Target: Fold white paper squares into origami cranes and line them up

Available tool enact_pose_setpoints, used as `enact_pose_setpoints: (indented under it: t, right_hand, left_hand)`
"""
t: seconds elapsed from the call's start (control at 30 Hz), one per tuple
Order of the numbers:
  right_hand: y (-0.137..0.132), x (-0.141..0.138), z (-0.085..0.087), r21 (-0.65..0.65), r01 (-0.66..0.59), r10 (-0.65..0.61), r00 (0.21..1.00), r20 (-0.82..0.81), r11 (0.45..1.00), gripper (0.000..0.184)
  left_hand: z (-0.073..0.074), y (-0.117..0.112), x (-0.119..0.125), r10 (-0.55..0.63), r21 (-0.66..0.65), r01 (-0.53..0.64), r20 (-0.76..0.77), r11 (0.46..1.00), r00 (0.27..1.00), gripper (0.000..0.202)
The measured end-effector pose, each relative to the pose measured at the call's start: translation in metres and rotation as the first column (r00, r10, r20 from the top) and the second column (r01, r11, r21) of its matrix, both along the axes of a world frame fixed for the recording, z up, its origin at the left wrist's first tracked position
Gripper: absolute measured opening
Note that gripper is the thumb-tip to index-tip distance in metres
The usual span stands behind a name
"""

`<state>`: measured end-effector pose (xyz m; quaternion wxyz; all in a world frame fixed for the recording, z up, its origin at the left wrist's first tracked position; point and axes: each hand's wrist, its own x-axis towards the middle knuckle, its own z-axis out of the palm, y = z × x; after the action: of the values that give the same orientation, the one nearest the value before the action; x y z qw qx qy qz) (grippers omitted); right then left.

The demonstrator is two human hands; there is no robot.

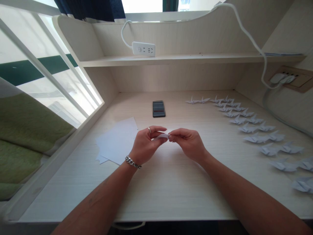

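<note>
Both my hands meet above the middle of the pale wooden desk. Between them is a small folded piece of white paper. My left hand, with a ring and a chain bracelet, pinches its left end. My right hand pinches its right end with thumb and fingertips. A loose stack of white paper sheets lies just left of my left hand.
Several folded white paper cranes stand in two rows along the right side of the desk. A dark phone lies at the back centre. A white power strip sits on the shelf, its cable running to a wall socket.
</note>
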<state>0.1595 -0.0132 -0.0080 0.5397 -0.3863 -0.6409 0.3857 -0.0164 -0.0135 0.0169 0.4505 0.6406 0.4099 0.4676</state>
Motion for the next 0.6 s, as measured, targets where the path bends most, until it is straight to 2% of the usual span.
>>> enact_pose_setpoints:
  t: [0.17, 0.27, 0.47, 0.6]
  right_hand:
    - [-0.0044, 0.0006, 0.0046, 0.129, 0.060, -0.067, 0.996, 0.051, 0.990, 0.007]
    - [-0.0051, 0.0007, 0.0059, 0.184, 0.059, -0.072, 0.995, 0.066, 0.981, 0.007]
    - [-0.0045, -0.0004, 0.0054, 0.208, 0.060, -0.074, 0.995, 0.063, 0.976, 0.009]
    - [-0.0045, -0.0012, 0.0058, 0.142, 0.078, -0.090, 0.993, 0.076, 0.987, 0.007]
  left_hand:
    - [-0.0005, -0.0015, -0.0002, 0.070, 0.185, -0.059, -0.055, 0.981, 0.996, 0.025]
    - [0.0004, -0.0017, -0.0006, 0.094, 0.239, -0.074, -0.074, 0.968, 0.993, 0.023]
    - [0.0001, -0.0015, -0.0008, 0.103, 0.262, -0.080, -0.073, 0.962, 0.992, 0.019]
    - [-0.0017, 0.0007, -0.0008, 0.064, 0.164, -0.060, -0.021, 0.985, 0.998, 0.022]
